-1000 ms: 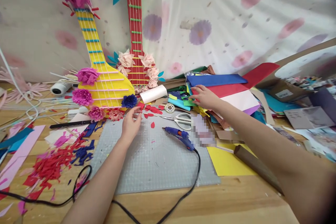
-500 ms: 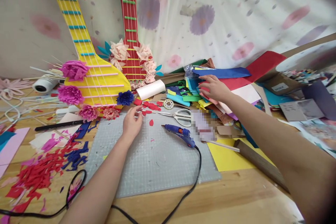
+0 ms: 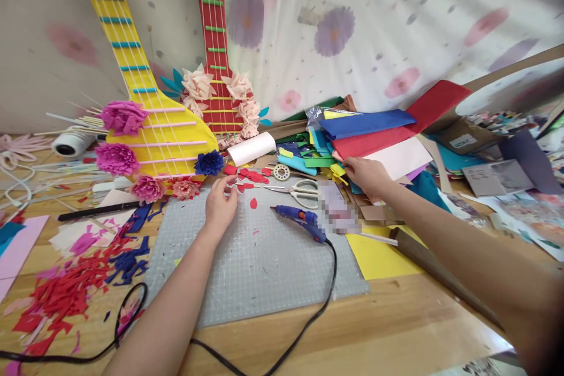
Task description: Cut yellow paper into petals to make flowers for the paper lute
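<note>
My left hand (image 3: 221, 202) rests at the back edge of the grey cutting mat (image 3: 259, 270), fingers loosely curled with thumb and forefinger apart. Beside its fingertips are red paper petals (image 3: 252, 175); I see nothing held. My right hand (image 3: 365, 176) reaches into the pile of coloured paper, fingertips bent down by the yellow paper scraps (image 3: 337, 173), under the red folded paper (image 3: 374, 140). What those fingers grip is hidden. Between my hands lie scissors (image 3: 304, 192), a small pale ring-shaped spool (image 3: 281, 173) and a blue glue gun (image 3: 299, 220).
A yellow paper-covered lute shape (image 3: 171, 123) with flowers stands at the back left, a red one (image 3: 215, 79) behind it. A white roll (image 3: 252, 149) lies near them. Red paper scraps (image 3: 66, 294) cover the left. The glue gun's black cord (image 3: 308, 329) crosses the front.
My right hand has come down from beside the blue folded paper to the yellow scraps, its fingers drawing together. My left hand has stayed nearly still. The view has shifted slightly.
</note>
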Tool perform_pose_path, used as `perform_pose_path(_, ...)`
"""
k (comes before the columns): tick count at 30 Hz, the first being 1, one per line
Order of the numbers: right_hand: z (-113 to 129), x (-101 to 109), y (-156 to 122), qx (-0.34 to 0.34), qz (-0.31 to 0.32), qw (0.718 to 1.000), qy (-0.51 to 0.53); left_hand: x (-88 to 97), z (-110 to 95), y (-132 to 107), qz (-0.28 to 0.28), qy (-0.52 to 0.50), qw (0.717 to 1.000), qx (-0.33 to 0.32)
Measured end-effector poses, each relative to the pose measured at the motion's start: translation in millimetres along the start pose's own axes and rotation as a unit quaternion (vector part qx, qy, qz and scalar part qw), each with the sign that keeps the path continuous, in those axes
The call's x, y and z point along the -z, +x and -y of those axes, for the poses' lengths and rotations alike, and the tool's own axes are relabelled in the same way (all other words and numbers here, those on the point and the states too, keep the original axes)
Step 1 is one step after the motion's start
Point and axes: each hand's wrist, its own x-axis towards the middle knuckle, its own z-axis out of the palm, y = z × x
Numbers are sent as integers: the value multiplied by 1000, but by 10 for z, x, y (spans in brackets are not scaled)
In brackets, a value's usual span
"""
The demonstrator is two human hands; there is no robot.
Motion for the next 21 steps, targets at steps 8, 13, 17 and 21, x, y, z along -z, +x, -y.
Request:
perform_pose_path(8,-72,-39,7,-8,-125,992,-11,18,-37,3,-4,10,1000,-6)
perform_pose_path(13,-226,-85,99,84,-153,983,-49,17,-36,9,-6,14,1000,-7)
perform_pose_path(17,-295,-89,148,135,-146,977,-77,22,-45,3,-3,16,1000,-6)
perform_pose_path(21,-294,10,207,67,-145,987,-16,20,-40,-3,2,13,1000,-4)
